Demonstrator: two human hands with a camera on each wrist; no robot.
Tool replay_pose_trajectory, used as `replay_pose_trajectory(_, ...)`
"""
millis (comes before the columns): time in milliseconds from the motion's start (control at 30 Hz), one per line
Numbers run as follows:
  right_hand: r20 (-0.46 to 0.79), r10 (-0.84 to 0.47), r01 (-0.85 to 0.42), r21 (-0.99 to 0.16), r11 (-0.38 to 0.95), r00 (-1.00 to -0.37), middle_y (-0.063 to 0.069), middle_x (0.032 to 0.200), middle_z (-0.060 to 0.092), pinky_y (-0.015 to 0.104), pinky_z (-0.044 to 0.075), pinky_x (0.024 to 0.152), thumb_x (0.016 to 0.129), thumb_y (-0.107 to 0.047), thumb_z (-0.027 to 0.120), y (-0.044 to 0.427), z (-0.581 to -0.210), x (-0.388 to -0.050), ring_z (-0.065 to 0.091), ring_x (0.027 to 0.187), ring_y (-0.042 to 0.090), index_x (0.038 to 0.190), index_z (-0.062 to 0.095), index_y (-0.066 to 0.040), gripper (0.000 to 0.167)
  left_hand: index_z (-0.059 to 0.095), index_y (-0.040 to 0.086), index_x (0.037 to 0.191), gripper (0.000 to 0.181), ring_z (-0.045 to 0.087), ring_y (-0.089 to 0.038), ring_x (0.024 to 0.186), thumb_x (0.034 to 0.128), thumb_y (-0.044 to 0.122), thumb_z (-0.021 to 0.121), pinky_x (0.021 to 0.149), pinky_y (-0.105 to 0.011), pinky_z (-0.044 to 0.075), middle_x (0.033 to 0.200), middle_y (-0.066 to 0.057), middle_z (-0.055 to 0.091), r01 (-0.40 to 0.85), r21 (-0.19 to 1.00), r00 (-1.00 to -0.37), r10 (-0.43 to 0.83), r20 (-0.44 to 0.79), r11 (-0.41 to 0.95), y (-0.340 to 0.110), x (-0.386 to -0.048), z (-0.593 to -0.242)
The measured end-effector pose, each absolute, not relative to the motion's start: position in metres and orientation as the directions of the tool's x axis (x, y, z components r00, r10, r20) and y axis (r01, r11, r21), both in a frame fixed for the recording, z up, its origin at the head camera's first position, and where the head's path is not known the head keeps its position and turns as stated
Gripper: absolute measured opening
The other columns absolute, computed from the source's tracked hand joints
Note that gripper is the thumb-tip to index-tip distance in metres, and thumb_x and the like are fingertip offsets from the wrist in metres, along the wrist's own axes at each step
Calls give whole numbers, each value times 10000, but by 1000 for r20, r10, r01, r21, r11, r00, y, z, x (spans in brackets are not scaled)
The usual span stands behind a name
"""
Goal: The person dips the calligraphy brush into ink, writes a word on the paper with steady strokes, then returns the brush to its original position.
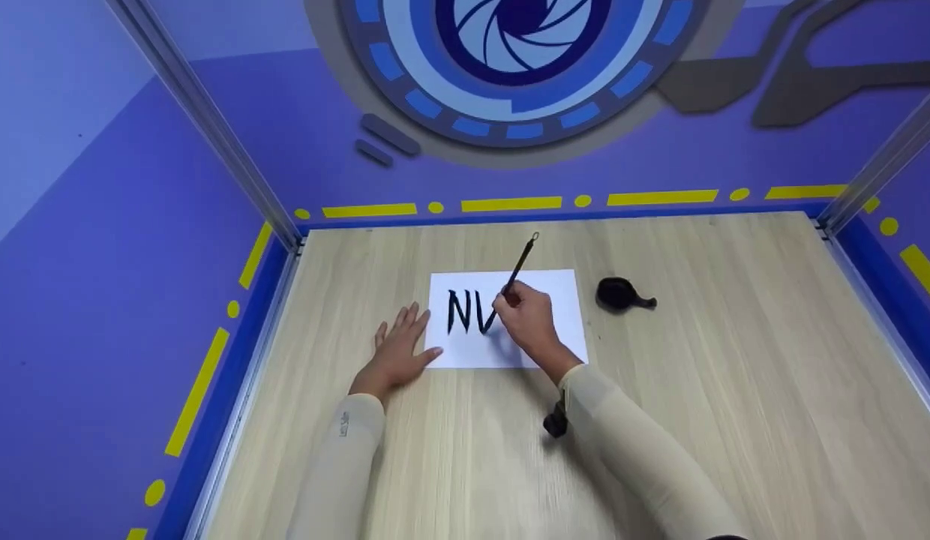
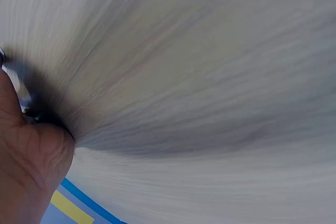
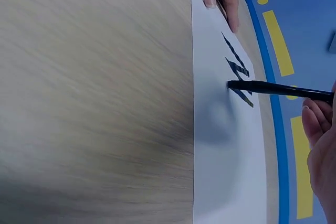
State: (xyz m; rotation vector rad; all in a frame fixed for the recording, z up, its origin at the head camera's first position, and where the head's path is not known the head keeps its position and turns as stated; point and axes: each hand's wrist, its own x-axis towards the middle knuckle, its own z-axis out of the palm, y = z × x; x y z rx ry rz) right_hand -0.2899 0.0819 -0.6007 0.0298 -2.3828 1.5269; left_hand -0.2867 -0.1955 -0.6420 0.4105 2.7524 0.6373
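Observation:
A white sheet of paper (image 1: pixel 540 352) lies on the wooden table, with black strokes (image 1: pixel 457 312) reading like an N and then a V-like shape. My right hand (image 1: pixel 531 319) grips a dark brush (image 1: pixel 520 264), its loop end pointing up and away. In the right wrist view the tip of the brush (image 3: pixel 273 87) meets the paper (image 3: pixel 215 171) at the strokes. My left hand (image 1: pixel 397 352) rests with spread fingers at the paper's left edge, the thumb on the sheet. The left wrist view shows only part of that hand (image 2: pixel 31 156).
Right of the paper sits a small black dish with a handle (image 1: pixel 616 294). A dark object (image 1: pixel 556 421) shows beside my right forearm, partly hidden. Blue and purple panels (image 1: pixel 465 176) with yellow marks stand around the table (image 1: pixel 697 360).

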Motion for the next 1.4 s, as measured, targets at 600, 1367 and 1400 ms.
replay_pose_trajectory(600,236,142,-167,-909,381,-961,78,873,801,275,556,712,952,-133,692,89,-602,-282,714,794,194,940,784,-68,113,167,269,1730,839,-40,-266,1717,1060,604,545,1362,-606,-79,1834,5,-9,192,459,-918,324,-227,868,-196,-288,-647)
replay_pose_trajectory(1367,271,72,-215,-877,429,-960,107,890,813,338,601,726,967,-119,688,92,-609,-282,742,792,224,997,794,-4,160,177,271,1728,838,-43,-265,1717,1056,595,560,1360,-606,-89,1834,6,2,184,478,-922,320,-219,859,-194,-286,-645)
replay_pose_trajectory(1400,266,73,-210,-879,427,-961,106,896,814,344,604,731,968,-122,690,92,-609,-282,745,798,225,998,796,-12,155,180,272,1728,839,-42,-265,1717,1055,597,561,1360,-607,-89,1834,8,2,184,478,-922,319,-218,859,-194,-287,-646)
